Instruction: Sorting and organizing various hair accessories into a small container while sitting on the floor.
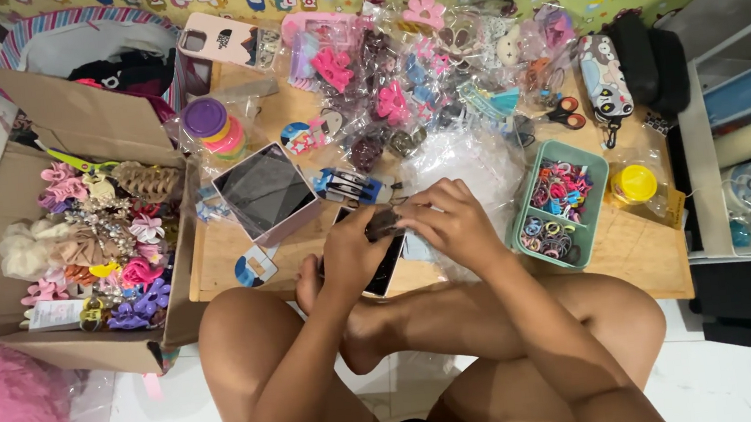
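Both hands meet on one small dark hair accessory (383, 223), probably a clip, though it is too covered by fingers to be sure. It sits at the near edge of the low wooden table (650, 252), above the person's crossed legs. The left hand (349, 253) closes on its left end and the right hand (453, 223) pinches its right end, so the piece lies between them, its long axis running roughly left to right; neither hand is nearer. Just beneath lies a dark phone (385, 270), slanting toward the person. Beyond the knuckles rests a blue card of black clips (350, 186). To the right stands a green tray of hair ties (563, 207), to the left a cardboard box of scrunchies (86, 246).
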